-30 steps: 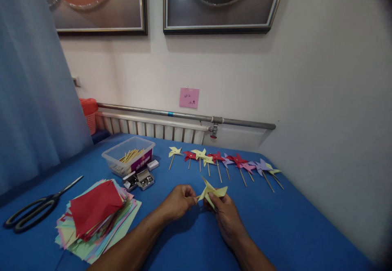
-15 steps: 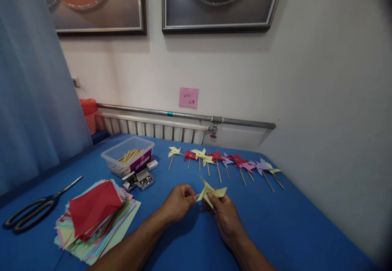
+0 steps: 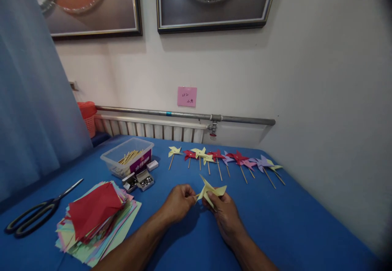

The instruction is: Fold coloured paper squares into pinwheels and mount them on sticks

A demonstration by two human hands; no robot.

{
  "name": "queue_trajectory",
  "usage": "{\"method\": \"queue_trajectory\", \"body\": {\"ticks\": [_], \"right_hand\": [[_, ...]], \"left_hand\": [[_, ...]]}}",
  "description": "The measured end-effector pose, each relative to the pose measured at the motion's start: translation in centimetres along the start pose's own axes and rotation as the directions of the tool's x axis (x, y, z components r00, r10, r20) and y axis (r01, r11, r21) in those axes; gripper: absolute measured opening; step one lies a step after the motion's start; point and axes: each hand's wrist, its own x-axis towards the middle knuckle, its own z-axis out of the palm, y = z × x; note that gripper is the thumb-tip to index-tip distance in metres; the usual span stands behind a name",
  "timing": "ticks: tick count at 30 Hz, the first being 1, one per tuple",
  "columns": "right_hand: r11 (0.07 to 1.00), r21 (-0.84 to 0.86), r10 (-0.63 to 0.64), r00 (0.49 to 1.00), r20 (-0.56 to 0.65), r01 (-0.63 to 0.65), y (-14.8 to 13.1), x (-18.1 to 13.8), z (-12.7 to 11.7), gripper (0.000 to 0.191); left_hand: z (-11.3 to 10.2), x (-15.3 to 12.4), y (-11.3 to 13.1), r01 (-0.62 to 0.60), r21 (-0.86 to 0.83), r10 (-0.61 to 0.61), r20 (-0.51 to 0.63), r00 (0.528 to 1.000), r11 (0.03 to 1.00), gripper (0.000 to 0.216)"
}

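Note:
Both my hands hold a pale yellow paper pinwheel [image 3: 211, 191] just above the blue table [image 3: 290, 226]. My left hand [image 3: 179, 200] pinches its left tip with closed fingers. My right hand [image 3: 223, 211] grips it from below, thumb pressed on the folded centre. Behind them a row of finished pinwheels [image 3: 226, 160] in yellow, red and purple lies on the table, each on a wooden stick.
A stack of coloured paper squares [image 3: 94, 218], red on top, lies at the left with black scissors [image 3: 33, 213] beyond. A clear plastic box of wooden sticks [image 3: 128, 160] and small open boxes of metal pins [image 3: 139, 180] sit behind. Radiator and wall close the far side.
The view has shifted slightly. My hands and the yellow pinwheel stay in nearly the same place, fingers working at its fold.

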Motion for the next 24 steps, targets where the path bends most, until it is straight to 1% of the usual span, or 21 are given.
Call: {"method": "queue_trajectory", "body": {"ticks": [4, 8, 12, 14, 20, 24], "right_hand": [[1.0, 0.007, 0.0, 1.0, -0.003, 0.0, 0.3, 0.1, -0.2, 0.039], [1.0, -0.002, 0.002, 1.0, -0.005, -0.002, 0.4, 0.4, -0.4, 0.034], [1.0, -0.027, 0.002, 1.0, -0.022, -0.002, 0.4, 0.4, -0.5, 0.031], [1.0, -0.028, 0.0, 1.0, -0.022, -0.001, 0.3, 0.4, -0.5, 0.031], [0.999, -0.04, -0.008, 1.0, -0.014, 0.007, 0.2, 0.3, -0.3, 0.029], [1.0, -0.026, 0.003, 0.999, -0.04, -0.004, 0.2, 0.3, -0.3, 0.031]], "left_hand": [[-0.1, 0.1, -0.1, -0.009, 0.012, 0.008, 0.007, 1.0, 1.0, 0.01], [-0.1, -0.1, -0.1, -0.023, 0.065, 0.023, 0.001, 1.0, 0.998, 0.009], [0.0, -0.6, 0.3, -0.091, 0.204, 0.102, -0.044, 0.994, 0.975, 0.008], [0.0, -0.8, 0.4, -0.105, 0.257, 0.122, -0.052, 0.991, 0.961, 0.008], [0.2, -0.7, 0.2, -0.077, 0.22, 0.087, -0.04, 0.995, 0.972, 0.008], [0.2, -1.1, 0.8, -0.098, 0.297, 0.121, -0.059, 0.991, 0.95, 0.008]]}}
